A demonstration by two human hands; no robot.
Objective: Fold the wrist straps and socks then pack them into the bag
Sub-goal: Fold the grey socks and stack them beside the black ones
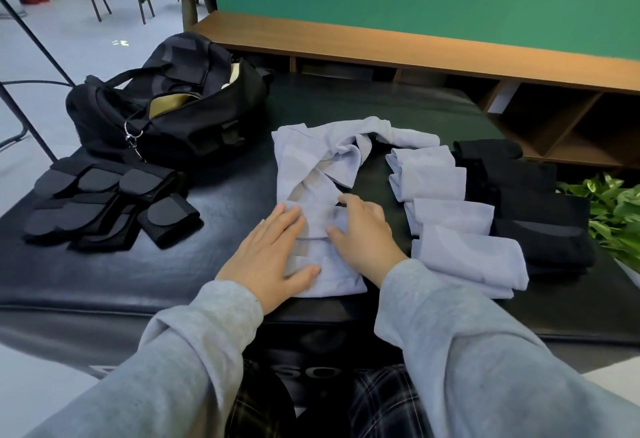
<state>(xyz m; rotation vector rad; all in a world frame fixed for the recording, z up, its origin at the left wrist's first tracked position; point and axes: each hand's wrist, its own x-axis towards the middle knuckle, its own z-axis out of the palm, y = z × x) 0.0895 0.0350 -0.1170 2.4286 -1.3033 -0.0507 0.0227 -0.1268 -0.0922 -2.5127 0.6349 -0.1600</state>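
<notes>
A pale blue sock (pixel 311 174) lies long and crumpled down the middle of the black padded table (pixel 121 271), its near end laid flat. My left hand (pixel 266 257) presses flat on that near end with straight fingers. My right hand (pixel 363 233) rests on the same end just to the right, fingers lightly bent over the fabric. Several folded pale blue socks (pixel 450 215) lie in a row at the right, with folded black socks (pixel 530 202) beyond them. Several folded black wrist straps (pixel 104 205) sit at the left. The black bag (pixel 173 108) stands unzipped at the back left.
A low wooden shelf unit (pixel 450 66) runs behind the table under a green wall. A leafy green plant (pixel 613 215) stands at the table's right edge. Black stand legs (pixel 31 56) and a chair are on the floor at the left.
</notes>
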